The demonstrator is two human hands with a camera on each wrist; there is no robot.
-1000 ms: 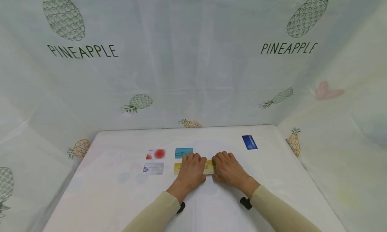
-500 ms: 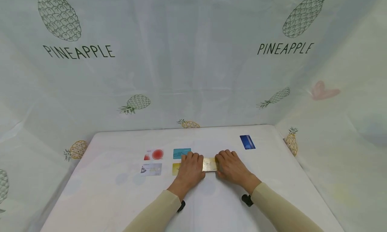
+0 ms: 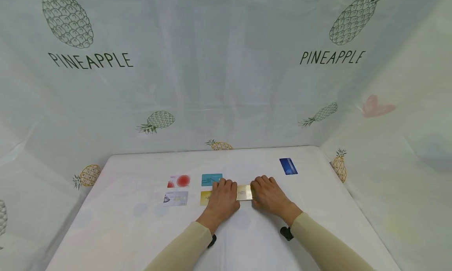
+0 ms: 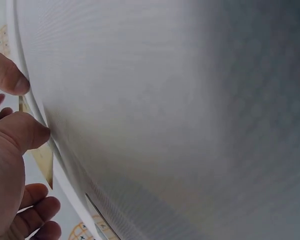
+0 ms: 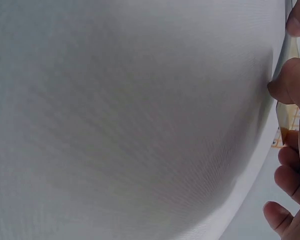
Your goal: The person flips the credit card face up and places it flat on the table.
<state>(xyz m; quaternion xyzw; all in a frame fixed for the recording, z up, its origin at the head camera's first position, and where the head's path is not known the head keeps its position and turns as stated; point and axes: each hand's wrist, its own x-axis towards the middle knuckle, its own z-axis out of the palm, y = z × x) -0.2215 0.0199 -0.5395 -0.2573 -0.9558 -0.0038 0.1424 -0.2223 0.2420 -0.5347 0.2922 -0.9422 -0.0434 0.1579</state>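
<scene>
A gold card [image 3: 244,193] spans the gap between my two hands over the white table. My left hand [image 3: 222,198] pinches its left end, and the right hand [image 3: 271,196] pinches the opposite end; both ends are hidden under fingers in the head view. Its edge shows as a thin slanted strip in the left wrist view. Just left of my left hand lies a yellow card [image 3: 205,198], partly covered by that hand. Behind it is a teal card [image 3: 211,179] with large lettering, close to the left fingertips.
Further left lie a white card with red circles [image 3: 183,180] and, nearer me, a silver-grey card [image 3: 175,198]. A blue card [image 3: 288,166] sits at the back right of the white table [image 3: 141,239]. A pineapple-print sheet [image 3: 226,86] hangs behind.
The gold card has tilted, its face turning from dull yellow to pale and shiny. Both hands keep their hold on it. The head view has shifted slightly to the right.
</scene>
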